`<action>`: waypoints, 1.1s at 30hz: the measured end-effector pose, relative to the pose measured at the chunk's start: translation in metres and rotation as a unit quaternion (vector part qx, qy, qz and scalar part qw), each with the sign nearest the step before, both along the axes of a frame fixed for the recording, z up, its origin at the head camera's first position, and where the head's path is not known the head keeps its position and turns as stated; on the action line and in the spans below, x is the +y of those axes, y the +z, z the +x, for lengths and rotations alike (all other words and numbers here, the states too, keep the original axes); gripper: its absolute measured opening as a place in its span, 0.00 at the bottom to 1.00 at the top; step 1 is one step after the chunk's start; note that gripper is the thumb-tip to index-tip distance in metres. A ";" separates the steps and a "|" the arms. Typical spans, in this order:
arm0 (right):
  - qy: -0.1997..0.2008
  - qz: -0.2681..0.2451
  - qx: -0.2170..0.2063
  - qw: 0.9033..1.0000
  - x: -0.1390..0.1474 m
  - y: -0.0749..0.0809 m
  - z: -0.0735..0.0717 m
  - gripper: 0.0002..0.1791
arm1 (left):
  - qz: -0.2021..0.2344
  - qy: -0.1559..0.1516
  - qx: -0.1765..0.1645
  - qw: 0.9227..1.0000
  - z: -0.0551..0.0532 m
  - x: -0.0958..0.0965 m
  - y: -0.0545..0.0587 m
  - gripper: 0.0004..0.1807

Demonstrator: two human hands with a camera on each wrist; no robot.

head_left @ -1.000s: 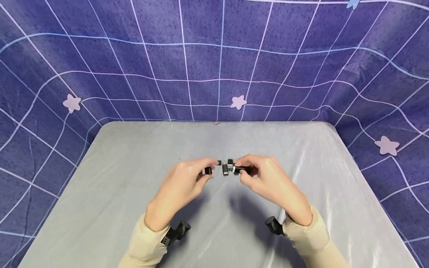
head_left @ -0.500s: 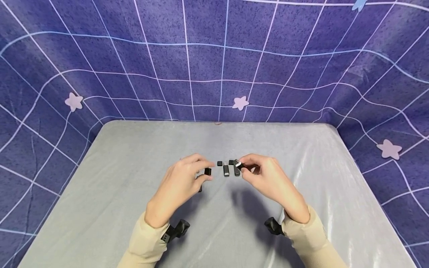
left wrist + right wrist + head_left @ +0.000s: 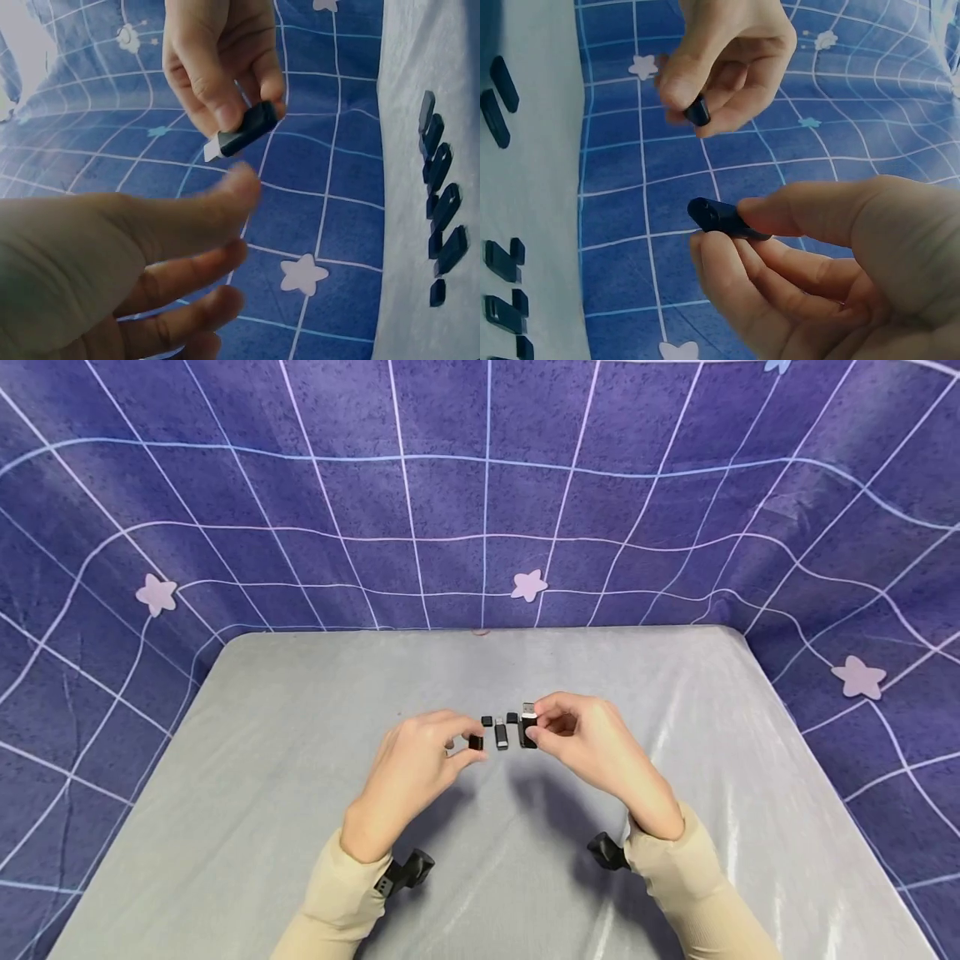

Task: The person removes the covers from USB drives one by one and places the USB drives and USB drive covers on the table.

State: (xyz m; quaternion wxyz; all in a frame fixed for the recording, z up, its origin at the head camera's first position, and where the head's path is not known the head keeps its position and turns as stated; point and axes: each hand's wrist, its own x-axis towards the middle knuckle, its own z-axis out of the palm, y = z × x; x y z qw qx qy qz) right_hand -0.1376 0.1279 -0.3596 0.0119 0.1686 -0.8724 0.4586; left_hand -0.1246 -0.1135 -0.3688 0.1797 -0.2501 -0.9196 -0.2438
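Observation:
In the head view my left hand (image 3: 420, 760) pinches a small black cap (image 3: 476, 742) between thumb and fingers, above the table. My right hand (image 3: 588, 727) holds a black USB stick (image 3: 529, 727) by its body, its bare metal plug pointing away from me. The right wrist view shows the cap (image 3: 698, 111) in the left hand, apart from the stick (image 3: 724, 217). In the left wrist view the stick's plug (image 3: 213, 150) is uncovered, while the left thumb and fingers hide the cap. An uncapped USB stick (image 3: 501, 735) lies on the table between the hands.
Two loose caps, one left (image 3: 487, 721) and one right (image 3: 512, 717), lie beyond the hands on the grey-covered table (image 3: 480, 860). Several black sticks and caps form a row in the left wrist view. A purple gridded curtain (image 3: 442, 502) surrounds the back and sides.
The right hand has turned the USB stick, so its plug swings from pointing left to pointing away. The left hand keeps the cap, with little shift.

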 end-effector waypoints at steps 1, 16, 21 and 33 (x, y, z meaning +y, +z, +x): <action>-0.001 -0.003 -0.002 1.000 -0.001 0.000 -0.001 0.09 | 0.001 0.007 -0.005 1.000 -0.001 0.001 0.000 0.13; -0.002 -0.029 -0.058 0.998 -0.022 -0.013 -0.023 0.11 | -0.039 0.035 -0.042 0.998 -0.027 -0.006 -0.009 0.12; 0.002 -0.024 -0.085 0.996 -0.032 -0.016 -0.032 0.13 | -0.076 0.024 -0.035 0.996 -0.037 -0.014 -0.012 0.13; 0.000 -0.064 -0.137 0.989 -0.051 -0.034 -0.047 0.13 | -0.121 0.040 -0.075 0.989 -0.055 -0.023 -0.029 0.12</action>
